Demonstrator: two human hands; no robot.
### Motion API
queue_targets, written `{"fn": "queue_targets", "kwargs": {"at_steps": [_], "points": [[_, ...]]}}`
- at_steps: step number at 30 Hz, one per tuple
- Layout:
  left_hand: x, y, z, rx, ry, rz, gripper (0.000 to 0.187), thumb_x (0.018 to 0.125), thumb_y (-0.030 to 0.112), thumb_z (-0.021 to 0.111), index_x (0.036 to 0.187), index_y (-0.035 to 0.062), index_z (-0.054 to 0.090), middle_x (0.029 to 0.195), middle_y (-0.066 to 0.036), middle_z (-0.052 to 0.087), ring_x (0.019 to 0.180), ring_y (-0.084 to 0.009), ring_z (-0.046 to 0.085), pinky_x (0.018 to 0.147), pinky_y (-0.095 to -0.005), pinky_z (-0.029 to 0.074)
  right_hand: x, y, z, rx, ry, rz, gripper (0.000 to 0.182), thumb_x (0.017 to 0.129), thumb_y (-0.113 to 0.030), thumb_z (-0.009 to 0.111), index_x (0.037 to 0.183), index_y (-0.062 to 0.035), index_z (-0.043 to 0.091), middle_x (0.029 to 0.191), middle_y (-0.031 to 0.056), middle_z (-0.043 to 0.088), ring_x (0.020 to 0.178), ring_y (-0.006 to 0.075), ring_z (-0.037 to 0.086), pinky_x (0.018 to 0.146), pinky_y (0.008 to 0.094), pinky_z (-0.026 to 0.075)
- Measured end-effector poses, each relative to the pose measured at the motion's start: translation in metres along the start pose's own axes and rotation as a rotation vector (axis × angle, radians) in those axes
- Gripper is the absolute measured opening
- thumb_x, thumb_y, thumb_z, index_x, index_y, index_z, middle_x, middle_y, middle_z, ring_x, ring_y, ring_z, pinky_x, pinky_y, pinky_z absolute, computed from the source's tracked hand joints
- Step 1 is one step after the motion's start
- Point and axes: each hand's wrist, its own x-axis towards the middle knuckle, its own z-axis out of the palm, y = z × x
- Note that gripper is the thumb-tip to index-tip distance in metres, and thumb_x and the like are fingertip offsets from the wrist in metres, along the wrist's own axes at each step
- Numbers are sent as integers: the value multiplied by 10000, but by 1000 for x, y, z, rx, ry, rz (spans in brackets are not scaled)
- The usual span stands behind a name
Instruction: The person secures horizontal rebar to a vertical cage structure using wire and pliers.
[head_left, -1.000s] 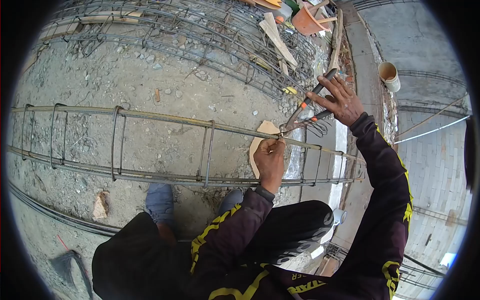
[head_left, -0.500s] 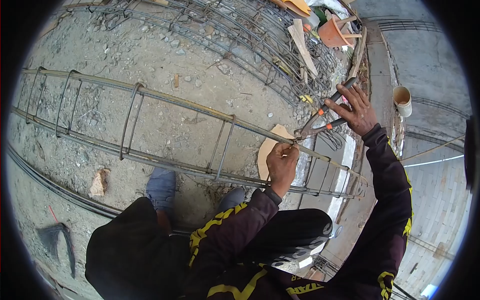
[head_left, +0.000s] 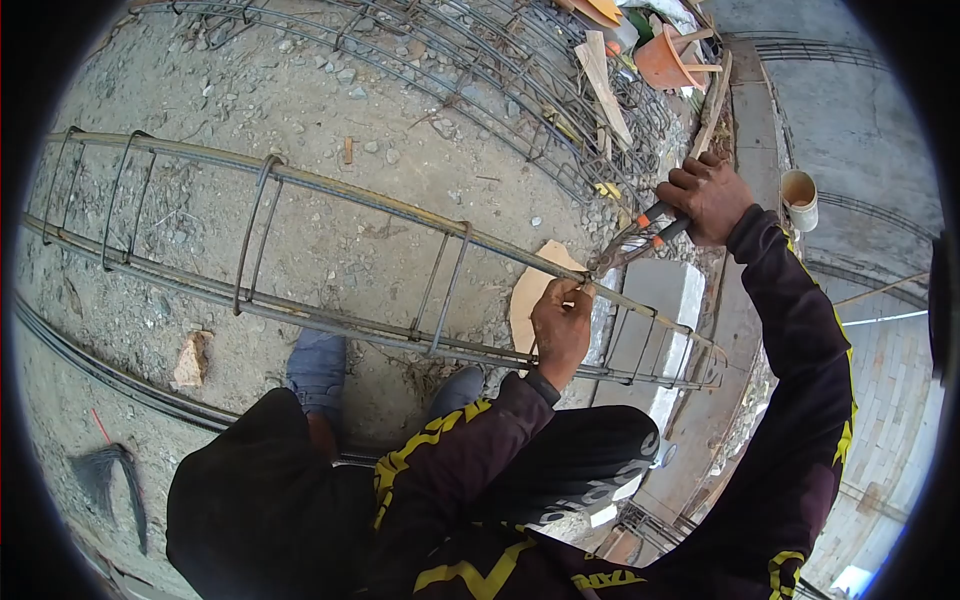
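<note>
A long rebar cage (head_left: 360, 197), made of straight bars with square stirrups, stretches across in front of me. My left hand (head_left: 562, 325) is closed in a pinch against its upper bar, and whatever the fingertips hold is hidden. In my right hand (head_left: 708, 198) are pincers (head_left: 613, 255) with black handles and orange bands, the fingers wrapped round both handles. Their jaws meet the upper bar right beside my left fingertips. A piece of tan board (head_left: 532, 298) lies on the ground behind my left hand.
More rebar cages (head_left: 470, 90) are piled at the far side. Loose bars (head_left: 110, 362) and a bundle of thin dark wire (head_left: 100, 470) lie at lower left, near a stone (head_left: 191, 360). An orange bucket (head_left: 662, 62) and a whitish bucket (head_left: 801, 205) are at right.
My right hand has closed from spread fingers into a grip, bringing the pincers' handles together. My left hand stays at nearly the same spot on the cage.
</note>
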Motion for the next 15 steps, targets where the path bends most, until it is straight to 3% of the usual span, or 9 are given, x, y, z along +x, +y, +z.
{"fn": "queue_targets", "kwargs": {"at_steps": [3,5,8,11,15], "points": [[-3,0,0,29,-15,-53,159,920,108,670,988,-24,613,769,-16,602,679,-73,523,581,-243,423,-20,1,44,258,97,29,288,641,-155,718,916,-131,636,819,51,625,833,272,637,733,416,487],[-5,5,-2,62,-34,-69,134,926,85,649,1001,-17,607,773,-18,602,670,-75,520,574,-240,416,-34,-15,91,453,148,155,255,648,-126,695,901,-106,684,782,98,648,779,317,655,664,431,517],[-6,13,-4,140,-40,-76,107,933,60,622,1008,-13,604,770,-25,603,656,-79,523,563,-242,415,-52,-49,162,658,202,320,349,625,-116,688,973,-121,711,833,111,684,781,353,667,690,440,546],[-6,7,-4,155,-24,-47,128,934,73,617,1019,-21,603,758,-58,610,623,-114,547,554,-276,439,-56,-76,159,772,238,483,307,646,-122,704,953,-119,714,844,114,701,787,353,678,670,422,548],[-7,15,-2,208,-28,-42,146,929,84,631,1027,-21,603,758,-85,617,602,-149,556,555,-300,450,-60,-71,148,755,230,474,290,654,-141,720,944,-123,720,838,107,704,774,339,684,667,422,545]]}}
